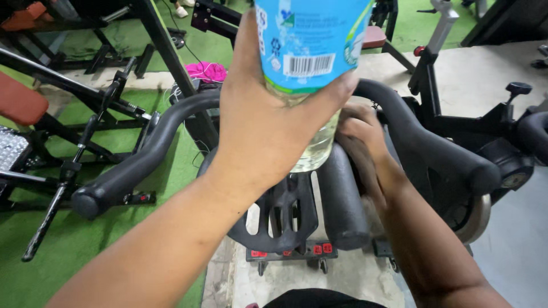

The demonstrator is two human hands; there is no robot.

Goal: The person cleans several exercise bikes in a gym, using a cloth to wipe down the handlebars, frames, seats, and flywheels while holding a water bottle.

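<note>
Bottle [308, 51] clamped in left hand [268, 125]; right hand [359, 128] just behind, gripping handlebar [422, 142].

A gym, plainly. Black padded handlebars [171, 142] of an exercise bike up close, with its metal flywheel [478, 219] low at the right. Another bike frame [434, 85] just behind on grey concrete floor [485, 74]. Green artificial turf [85, 239] to the left, carrying black steel machine frames [97, 97] and a red padded bench [20, 105].
</note>
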